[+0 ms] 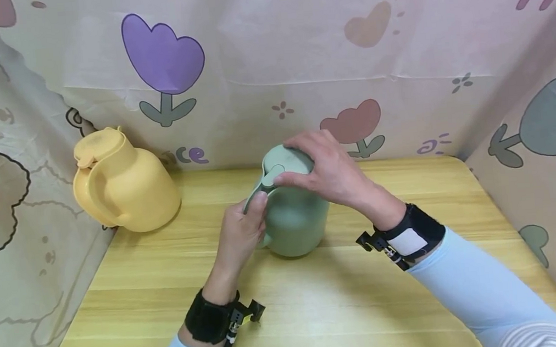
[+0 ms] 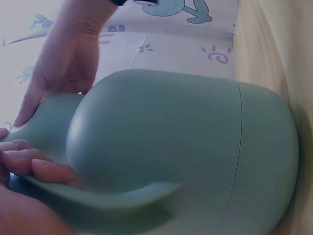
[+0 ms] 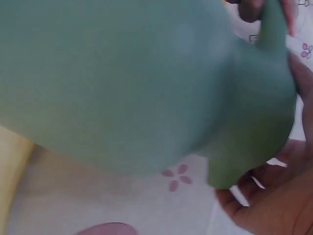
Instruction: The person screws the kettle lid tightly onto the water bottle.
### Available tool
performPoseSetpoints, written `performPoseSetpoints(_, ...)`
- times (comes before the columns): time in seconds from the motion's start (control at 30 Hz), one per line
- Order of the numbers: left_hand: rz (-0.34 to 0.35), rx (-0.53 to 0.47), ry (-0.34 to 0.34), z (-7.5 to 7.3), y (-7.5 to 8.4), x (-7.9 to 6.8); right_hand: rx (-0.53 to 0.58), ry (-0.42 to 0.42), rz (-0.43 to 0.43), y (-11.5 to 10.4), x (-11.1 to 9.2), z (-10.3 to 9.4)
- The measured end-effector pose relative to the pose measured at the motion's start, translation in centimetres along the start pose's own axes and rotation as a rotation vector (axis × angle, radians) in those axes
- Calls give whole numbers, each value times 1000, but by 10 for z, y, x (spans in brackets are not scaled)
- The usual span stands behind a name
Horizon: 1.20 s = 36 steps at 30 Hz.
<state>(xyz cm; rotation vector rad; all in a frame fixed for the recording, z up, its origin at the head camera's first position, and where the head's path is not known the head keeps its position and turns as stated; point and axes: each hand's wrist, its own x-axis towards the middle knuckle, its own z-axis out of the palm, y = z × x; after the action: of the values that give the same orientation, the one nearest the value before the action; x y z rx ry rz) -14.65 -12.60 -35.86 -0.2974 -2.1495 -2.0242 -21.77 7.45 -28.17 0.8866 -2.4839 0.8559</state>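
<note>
A green thermos jug (image 1: 296, 221) stands upright on the table, its handle toward the left. My left hand (image 1: 239, 233) grips that handle (image 2: 105, 197), with the fingers wrapped round it and the thumb near its top. Over the jug's top lies my right hand (image 1: 335, 173). It holds the lid (image 1: 281, 156) with the thumb near the lever and the fingers across the far side. The right wrist view shows the right fingertips (image 3: 230, 198) by the spout (image 3: 225, 171). The lid's far edge is hidden under the hand in the head view.
A yellow thermos jug (image 1: 143, 191) stands at the table's back left, its handle facing forward. The wooden table (image 1: 310, 314) meets a printed cloth (image 1: 257, 48) at the back and both sides.
</note>
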Motion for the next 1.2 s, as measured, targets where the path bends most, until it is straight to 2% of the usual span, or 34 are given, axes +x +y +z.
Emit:
performPoseSetpoints(0.1, 1, 11, 35, 0, -3, -1, 110, 96, 31, 13, -10, 3)
performPoseSetpoints(0.17, -6, 46, 71, -2, -5, 0, 183, 136, 107, 22, -20, 4)
performPoseSetpoints(0.27, -26, 105, 127, -9, -9, 7, 248, 153, 260, 39, -40, 4)
performPoseSetpoints(0.43, -73, 177, 246, -35, -14, 31, 255, 179, 450, 65, -78, 5)
performPoseSetpoints(0.57, -104, 244, 347, -63, -18, 51, 242, 187, 535, 80, -103, 10)
performPoseSetpoints(0.7, -93, 275, 432, -86, -22, 70, 224, 169, 560, 89, -120, 17)
performPoseSetpoints(0.83, -54, 247, 484, -98, -27, 84, 211, 150, 550, 94, -128, 22)
performPoseSetpoints(1.0, -31, 219, 479, -101, -31, 93, 216, 114, 541, 95, -129, 28)
performPoseSetpoints(1.1, -59, 280, 475, -102, -30, 94, 207, 80, 538, 94, -128, 31)
performPoseSetpoints(1.17, -63, 346, 526, -101, -29, 89, 167, 54, 521, 95, -126, 31)
performPoseSetpoints(1.2, -35, 376, 578, -100, -28, 86, 140, 42, 509, 96, -124, 30)
